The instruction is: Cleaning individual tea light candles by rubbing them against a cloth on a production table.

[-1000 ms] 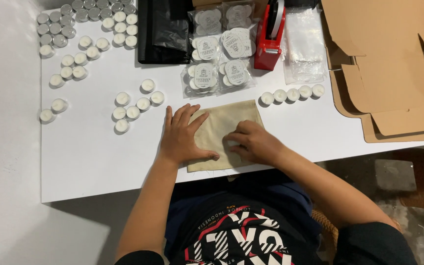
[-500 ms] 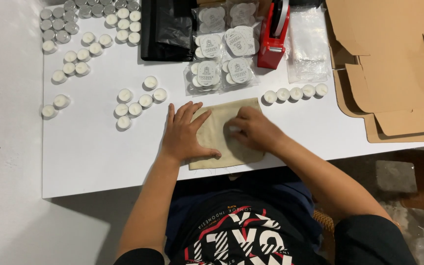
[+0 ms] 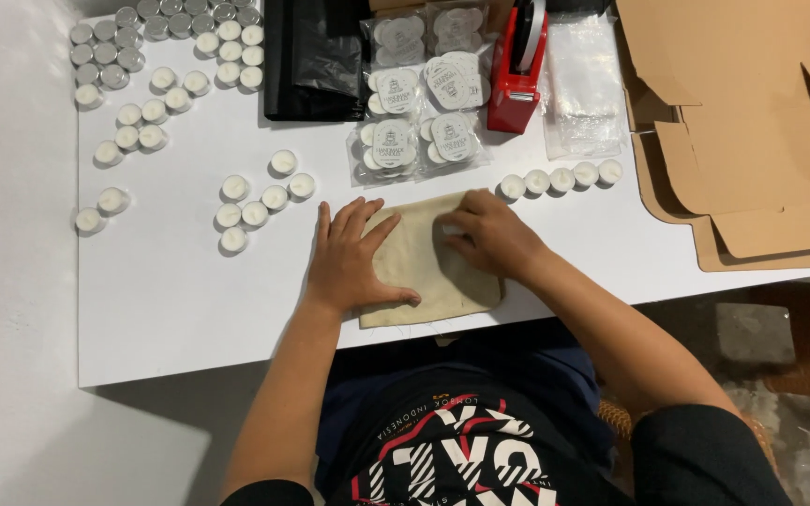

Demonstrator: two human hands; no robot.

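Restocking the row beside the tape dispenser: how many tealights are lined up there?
5 tealights, side by side on the white table between the red tape dispenser and the flattened cardboard box; none looks hidden.

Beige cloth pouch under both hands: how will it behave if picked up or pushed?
The flat beige cloth pouch is probably floppy: it lies flat and creased under the left hand and right hand, so it would likely sag if lifted by a corner. It looks thin, likely light. Pushed on the smooth white table, it may slide or bunch.

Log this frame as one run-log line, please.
left hand: flat on cloth pouch | right hand: pressing pouch top | nearby: row of tealights, red tape dispenser | surface: white table
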